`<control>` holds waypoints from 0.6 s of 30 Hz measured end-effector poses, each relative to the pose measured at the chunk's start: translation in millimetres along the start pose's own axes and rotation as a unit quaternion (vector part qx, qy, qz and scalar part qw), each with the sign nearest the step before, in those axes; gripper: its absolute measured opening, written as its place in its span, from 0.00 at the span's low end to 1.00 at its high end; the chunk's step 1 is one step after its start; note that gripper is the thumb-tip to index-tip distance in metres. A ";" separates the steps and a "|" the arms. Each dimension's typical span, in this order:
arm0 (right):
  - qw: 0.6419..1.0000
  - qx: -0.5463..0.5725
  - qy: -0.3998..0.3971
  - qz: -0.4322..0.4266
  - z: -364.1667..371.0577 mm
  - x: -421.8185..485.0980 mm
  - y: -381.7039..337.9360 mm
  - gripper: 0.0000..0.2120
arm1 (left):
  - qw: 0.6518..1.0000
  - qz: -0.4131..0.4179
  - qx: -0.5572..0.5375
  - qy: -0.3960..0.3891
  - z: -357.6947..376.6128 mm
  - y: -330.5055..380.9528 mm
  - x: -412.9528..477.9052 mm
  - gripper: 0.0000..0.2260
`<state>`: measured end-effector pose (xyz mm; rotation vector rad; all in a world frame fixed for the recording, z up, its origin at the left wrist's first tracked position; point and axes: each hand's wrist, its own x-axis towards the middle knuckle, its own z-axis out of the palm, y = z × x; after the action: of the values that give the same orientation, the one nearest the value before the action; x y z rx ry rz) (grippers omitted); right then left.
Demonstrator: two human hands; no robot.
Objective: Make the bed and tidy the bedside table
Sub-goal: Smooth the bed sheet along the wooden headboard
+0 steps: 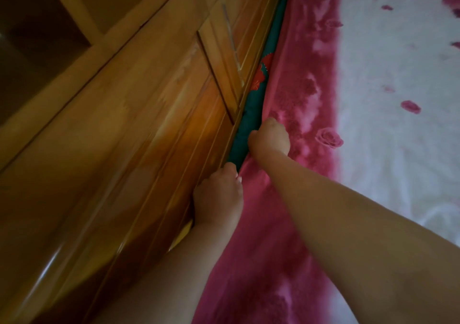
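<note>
Centre frame: right hand (270, 136) fist grips pink sheet (298, 62) edge by green mattress (251, 104); left hand (217, 196) curled at wooden frame (149, 124) gap, hold unclear; sheet likely soft, light; grip hem.

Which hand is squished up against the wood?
The left hand, the nearer one: it lies against the wooden board beside the green padding. The right hand is farther along, on the pink sheet.
</note>
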<state>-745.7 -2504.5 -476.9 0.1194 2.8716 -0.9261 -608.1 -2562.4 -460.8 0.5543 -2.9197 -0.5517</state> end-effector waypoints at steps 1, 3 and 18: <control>0.999 0.046 0.006 0.022 0.4 1.5 2.5 0.12 | 1.000 0.012 0.014 -0.002 0.3 -1.6 0.9 0.07; 0.992 0.107 0.011 0.064 3.9 2.0 8.6 0.11 | 0.997 0.036 0.066 -0.002 1.7 -4.5 -1.2 0.06; 0.926 0.303 -0.225 0.010 51.9 4.3 6.4 0.23 | 0.957 0.149 0.228 -0.096 60.7 -41.6 -33.6 0.31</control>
<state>-744.5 -2529.6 -522.9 -0.0114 2.0900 -1.5671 -574.2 -2565.9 -534.2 0.0909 -3.2383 0.1190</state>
